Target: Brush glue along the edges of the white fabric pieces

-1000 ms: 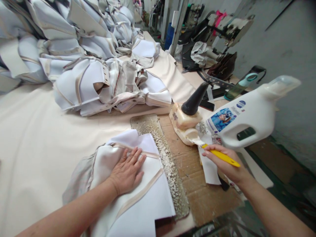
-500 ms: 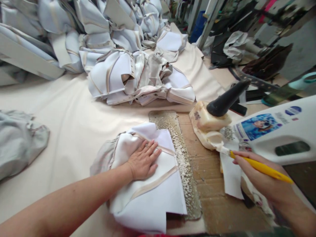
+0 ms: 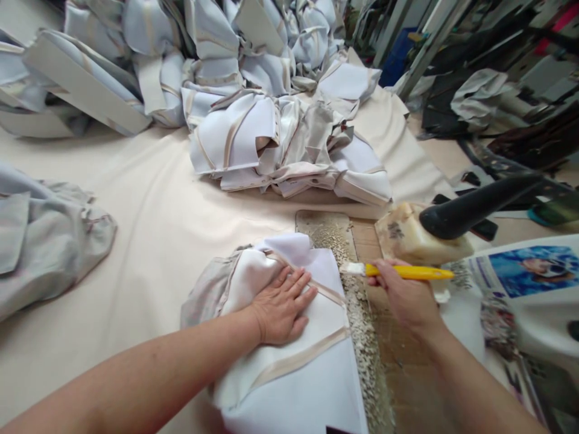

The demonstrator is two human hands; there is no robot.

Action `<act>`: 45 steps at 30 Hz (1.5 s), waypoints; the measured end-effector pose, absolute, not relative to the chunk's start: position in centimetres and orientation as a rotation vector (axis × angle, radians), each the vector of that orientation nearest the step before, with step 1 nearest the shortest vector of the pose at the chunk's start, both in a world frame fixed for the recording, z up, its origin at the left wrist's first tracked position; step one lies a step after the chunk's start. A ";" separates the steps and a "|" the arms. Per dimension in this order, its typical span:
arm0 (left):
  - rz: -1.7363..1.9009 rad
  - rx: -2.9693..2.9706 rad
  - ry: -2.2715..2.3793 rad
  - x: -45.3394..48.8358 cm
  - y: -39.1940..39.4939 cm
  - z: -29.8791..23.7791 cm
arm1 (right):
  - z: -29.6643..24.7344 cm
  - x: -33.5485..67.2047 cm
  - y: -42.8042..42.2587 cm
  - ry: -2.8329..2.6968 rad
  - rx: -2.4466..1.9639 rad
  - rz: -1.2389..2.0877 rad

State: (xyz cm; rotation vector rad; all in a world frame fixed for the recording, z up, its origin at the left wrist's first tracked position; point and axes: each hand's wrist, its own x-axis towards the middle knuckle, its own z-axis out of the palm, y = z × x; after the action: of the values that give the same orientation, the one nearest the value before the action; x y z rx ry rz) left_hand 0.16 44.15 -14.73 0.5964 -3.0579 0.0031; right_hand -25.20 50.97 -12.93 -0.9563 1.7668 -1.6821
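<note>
My left hand [image 3: 284, 304] lies flat, fingers stretched out, on a white sewn fabric piece [image 3: 312, 380] with beige tape strips and a crumpled grey lining on its left side. Its right edge rests over a long board [image 3: 362, 337] crusted with dried glue. In my right hand [image 3: 402, 292] is a yellow-handled brush [image 3: 409, 272], its white bristles at the upper right edge of the piece, over the board. Whether the bristles touch the fabric I cannot tell. Right of the board stands a yellowed glue container [image 3: 398, 232] with a black cone-shaped part [image 3: 474, 208] on it.
A stack of similar white pieces [image 3: 244, 135] lies behind, with a larger heap [image 3: 154, 30] at the back left. Another grey fabric piece [image 3: 54, 241] sits at the left. Cardboard [image 3: 402, 361] lies beneath the board; a white jug [image 3: 543, 313] with a picture label lies at right.
My right hand has carried the brush left from the glue container to the edge of the fabric piece. My left hand stays flat on the piece. The view has shifted left.
</note>
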 end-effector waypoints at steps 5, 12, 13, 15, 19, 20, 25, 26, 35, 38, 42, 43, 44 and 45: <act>-0.057 0.575 -3.043 0.3 44.0 -15.0 | -12.6 -23.5 46.9 1.877 -1.040 -1.577; -0.118 0.554 -3.025 0.3 43.9 -15.1 | -10.9 -23.5 48.9 2.016 -1.087 -1.256; -0.121 0.554 -3.023 0.3 43.9 -15.1 | -10.6 -23.4 48.3 2.006 -1.096 -1.288; -0.125 0.559 -3.021 0.3 43.9 -15.1 | -10.2 -23.0 46.5 1.983 -1.107 -1.378; -0.134 0.579 -3.033 0.3 44.0 -15.1 | -10.0 -22.7 44.6 1.982 -0.990 -1.496; -0.131 0.583 -3.035 0.3 44.0 -15.1 | -10.1 -22.7 44.9 1.992 -0.981 -1.480; -0.116 0.566 -3.020 0.3 43.9 -15.2 | -10.4 -23.1 47.1 2.062 -1.042 -1.300; -0.114 0.564 -3.017 0.3 44.0 -15.2 | -10.4 -23.1 47.0 2.048 -1.022 -1.338; -0.128 0.578 -3.028 0.2 44.0 -14.9 | -10.9 -23.4 45.7 1.986 -0.978 -1.420; -0.118 0.589 -3.029 0.1 44.0 -15.0 | -10.5 -23.6 45.6 1.984 -0.983 -1.488; -0.102 0.573 -3.018 0.1 44.0 -15.1 | -10.1 -22.8 46.0 2.025 -1.012 -1.412; -0.097 0.570 -3.014 0.1 44.0 -15.2 | -10.2 -22.5 46.8 2.049 -1.022 -1.367; -0.092 0.567 -3.010 0.2 43.9 -15.2 | -10.4 -22.2 47.8 2.071 -1.029 -1.326; -0.087 0.564 -3.005 0.2 43.9 -15.3 | -10.6 -22.0 49.0 2.088 -1.032 -1.291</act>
State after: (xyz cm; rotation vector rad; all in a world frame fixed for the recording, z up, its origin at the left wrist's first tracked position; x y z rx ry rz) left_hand 0.16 43.92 -15.27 0.5641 -3.0046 -0.0875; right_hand -21.98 49.00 -10.62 -1.0316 2.0883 -1.2912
